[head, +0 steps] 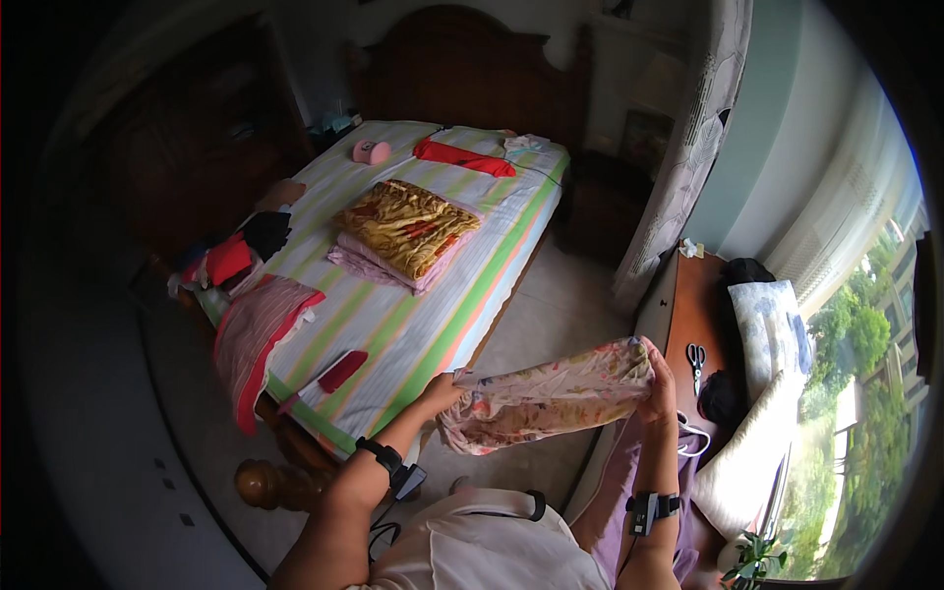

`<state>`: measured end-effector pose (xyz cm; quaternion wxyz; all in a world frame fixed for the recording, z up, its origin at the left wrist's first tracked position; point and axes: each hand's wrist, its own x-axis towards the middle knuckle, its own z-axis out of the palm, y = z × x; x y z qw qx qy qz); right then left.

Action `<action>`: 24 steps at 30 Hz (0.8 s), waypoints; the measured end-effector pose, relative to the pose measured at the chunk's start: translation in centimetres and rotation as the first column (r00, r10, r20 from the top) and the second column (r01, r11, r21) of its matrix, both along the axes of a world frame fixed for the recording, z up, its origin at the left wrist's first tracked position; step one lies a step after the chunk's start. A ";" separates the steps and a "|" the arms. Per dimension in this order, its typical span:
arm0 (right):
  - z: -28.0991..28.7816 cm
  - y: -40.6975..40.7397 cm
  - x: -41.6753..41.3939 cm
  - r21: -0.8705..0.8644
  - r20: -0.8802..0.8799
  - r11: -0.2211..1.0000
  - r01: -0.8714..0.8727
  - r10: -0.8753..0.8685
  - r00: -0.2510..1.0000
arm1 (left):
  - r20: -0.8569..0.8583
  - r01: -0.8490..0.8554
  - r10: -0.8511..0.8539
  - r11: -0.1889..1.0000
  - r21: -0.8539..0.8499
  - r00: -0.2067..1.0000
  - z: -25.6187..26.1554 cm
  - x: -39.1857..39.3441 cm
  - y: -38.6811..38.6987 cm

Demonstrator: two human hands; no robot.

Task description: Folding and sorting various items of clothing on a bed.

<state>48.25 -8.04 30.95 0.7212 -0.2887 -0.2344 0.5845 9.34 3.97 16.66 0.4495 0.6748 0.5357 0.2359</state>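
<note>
A pink floral cloth [553, 394] hangs stretched between my two hands, above the floor beside the bed. My left hand [442, 394] grips its left end, near the bed's front corner. Its right end is held in my right hand [658, 382], close to the wooden window ledge. The fabric is folded over itself and sags a little in the middle, so I cannot tell its full shape. Nearest to my left hand lies the striped bed sheet [398, 324]. A purple cloth [627, 472] lies under my right forearm.
A golden patterned folded cloth [413, 225] lies on pink folded bedding [361, 262]. The bed also holds a red bolster [464, 158], a pink cap [371, 152] and a bed brush [343, 371]. Scissors [695, 366] and cushions [767, 332] rest on the ledge. A rounded bedpost [258, 483] juts out.
</note>
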 end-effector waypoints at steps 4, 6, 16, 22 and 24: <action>-3.5 0.7 0.3 -0.216 0.418 0.951 0.219 -0.112 0.901 | 0.275 -0.106 0.222 0.919 -0.379 0.935 2.8 2.5 -0.7; -5.8 0.7 -0.8 -0.197 0.621 0.967 0.164 -0.006 0.784 | 0.363 -0.054 0.236 0.894 -0.446 0.901 4.9 4.0 -1.7; -5.1 1.6 -8.1 -0.252 0.764 0.867 -0.429 0.450 0.461 | 0.609 0.162 0.168 0.879 -0.449 0.775 11.2 11.7 -4.3; -5.6 0.7 -8.8 -0.191 0.226 0.754 -0.628 0.657 0.719 | 0.546 0.277 -0.110 0.932 -0.234 0.830 12.2 12.8 -5.7; -6.8 0.5 -7.9 -0.111 0.042 0.733 -0.671 0.678 0.733 | 0.497 0.270 -0.157 0.949 -0.164 0.854 12.5 13.0 -6.6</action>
